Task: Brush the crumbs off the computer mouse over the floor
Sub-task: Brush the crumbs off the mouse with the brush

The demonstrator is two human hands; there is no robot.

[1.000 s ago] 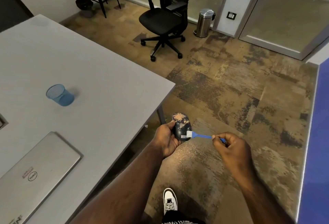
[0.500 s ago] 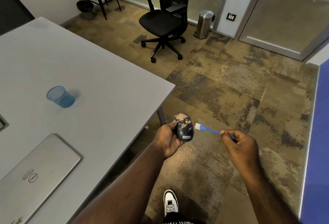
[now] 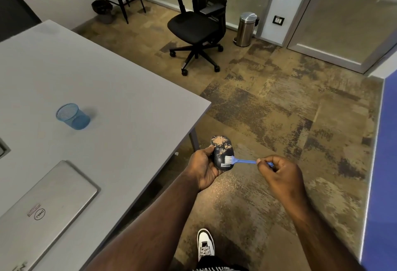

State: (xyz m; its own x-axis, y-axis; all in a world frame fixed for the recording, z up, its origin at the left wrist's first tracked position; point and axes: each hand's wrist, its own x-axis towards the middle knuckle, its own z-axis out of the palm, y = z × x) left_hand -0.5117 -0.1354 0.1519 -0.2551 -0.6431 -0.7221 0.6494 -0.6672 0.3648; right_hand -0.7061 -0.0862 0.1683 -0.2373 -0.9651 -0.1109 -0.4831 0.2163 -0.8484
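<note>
My left hand grips a black computer mouse from its left side, holding it over the carpeted floor just off the table's corner. Tan crumbs cover the mouse's far half. My right hand pinches the handle of a small blue brush. The brush's white bristles touch the near right part of the mouse, above its white label. A scatter of fine crumbs lies on the floor below my hands.
The grey table to my left carries a blue mesh cup and a shut silver laptop. A black office chair and a steel bin stand farther back. A blue panel borders the right. My shoe is below.
Half a second ago the brush was off the mouse to the right; now its bristles are back on the mouse's near right part. The mouse stayed in my left hand.
</note>
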